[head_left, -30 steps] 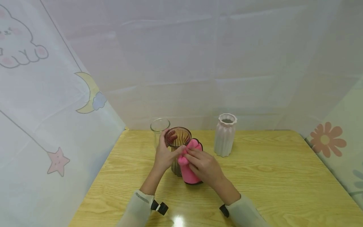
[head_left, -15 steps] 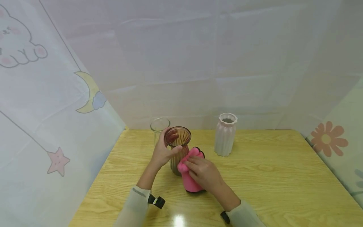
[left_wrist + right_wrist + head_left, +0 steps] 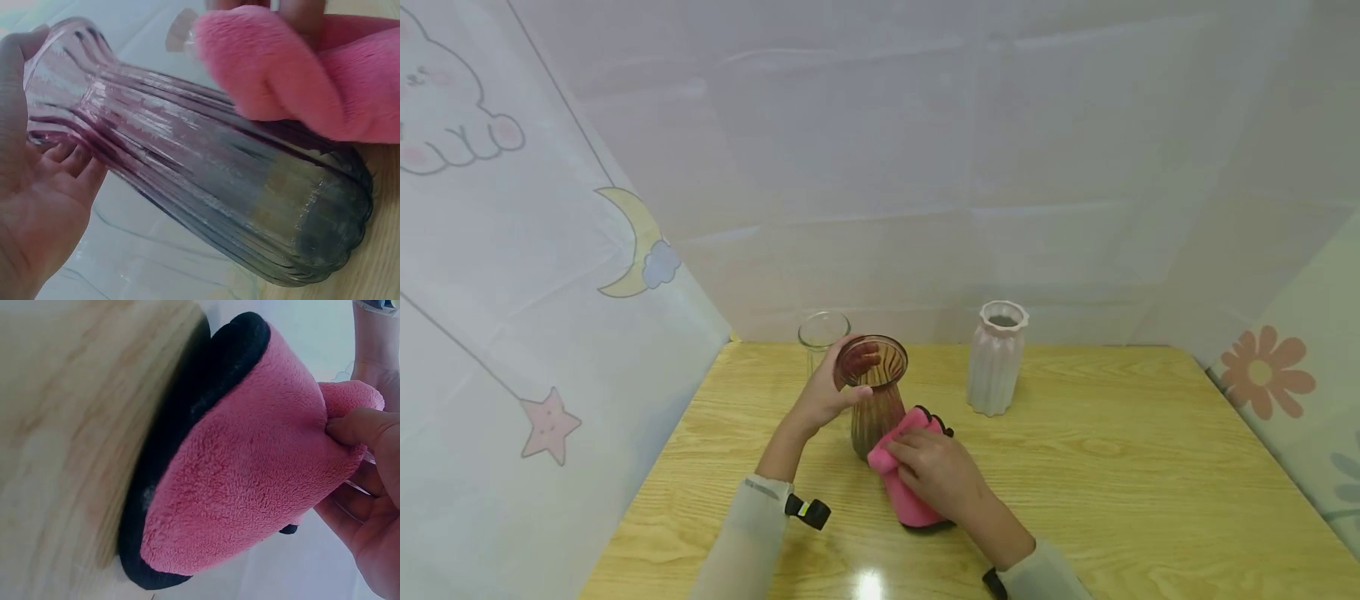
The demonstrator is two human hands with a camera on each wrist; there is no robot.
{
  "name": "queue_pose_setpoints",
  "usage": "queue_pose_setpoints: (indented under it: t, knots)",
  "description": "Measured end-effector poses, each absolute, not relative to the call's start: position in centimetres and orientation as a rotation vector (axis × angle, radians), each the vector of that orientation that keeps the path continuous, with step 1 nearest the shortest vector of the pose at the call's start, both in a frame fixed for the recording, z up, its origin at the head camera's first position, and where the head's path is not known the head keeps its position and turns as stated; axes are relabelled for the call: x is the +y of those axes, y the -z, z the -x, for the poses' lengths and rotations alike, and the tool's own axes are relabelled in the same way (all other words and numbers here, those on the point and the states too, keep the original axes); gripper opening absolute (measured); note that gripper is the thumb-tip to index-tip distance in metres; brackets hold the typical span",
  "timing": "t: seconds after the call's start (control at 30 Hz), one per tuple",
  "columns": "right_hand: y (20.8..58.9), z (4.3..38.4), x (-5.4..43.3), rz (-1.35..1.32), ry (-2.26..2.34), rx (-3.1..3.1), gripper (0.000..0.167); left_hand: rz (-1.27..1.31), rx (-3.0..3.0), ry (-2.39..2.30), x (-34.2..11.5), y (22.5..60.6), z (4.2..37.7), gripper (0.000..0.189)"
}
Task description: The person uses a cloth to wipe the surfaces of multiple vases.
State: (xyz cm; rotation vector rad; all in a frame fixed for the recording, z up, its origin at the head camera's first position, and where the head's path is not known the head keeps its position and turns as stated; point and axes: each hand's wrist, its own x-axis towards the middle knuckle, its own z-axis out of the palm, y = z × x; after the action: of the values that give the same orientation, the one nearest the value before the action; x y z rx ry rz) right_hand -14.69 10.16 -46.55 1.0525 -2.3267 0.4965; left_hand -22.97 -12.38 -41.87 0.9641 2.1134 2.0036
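Note:
A ribbed glass vase (image 3: pixel 880 412), purplish at the flared top and grey toward its base, stands on the wooden table. My left hand (image 3: pixel 824 392) grips it round the neck, thumb on the near side and fingers behind the rim. In the left wrist view the vase (image 3: pixel 187 156) shows its long ribs and scalloped foot. My right hand (image 3: pixel 942 471) pinches a pink plush cloth (image 3: pixel 910 500) with dark edging, bunched against the vase's lower right side. The right wrist view shows the cloth (image 3: pixel 237 456) between thumb and fingers, its dark edge hanging at the tabletop.
A clear glass vase (image 3: pixel 823 330) stands right behind the left hand, partly hidden. To the back right is a white fluted vase (image 3: pixel 995 362). The wooden table (image 3: pixel 1120 467) ends at a pale sheet backdrop (image 3: pixel 880 167).
My right hand has slid the pink cloth down the vase's side from near the rim to the lower part. The left thumb has drawn back leftward from the cloth; the vase stays put.

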Motion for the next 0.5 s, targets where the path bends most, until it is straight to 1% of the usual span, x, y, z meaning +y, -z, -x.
queue_pose_setpoints:
  t: [0.13, 0.23, 0.37, 0.5]
  knots:
    - [46.6, 14.5, 10.1, -1.051, -0.498, -2.392, 0.024, -0.957, 2.016, -2.007, -12.7, 42.1, 23.6, 0.102]
    - [46.6, 14.4, 10.2, -1.055, -0.501, -2.43, 0.022, -0.913, 1.975, -2.006, -13.0, 42.2, 23.6, 0.111]
    - [46.6, 14.4, 10.5, -1.05, -0.504, -2.415, 0.022, -0.846, 2.026, -2.025, -12.9, 42.2, 22.9, 0.123]
    - [46.2, 14.6, 11.2, -1.038, -0.537, -2.226, 0.027, -0.772, 2.194, -2.104, -12.1, 41.9, 21.5, 0.124]
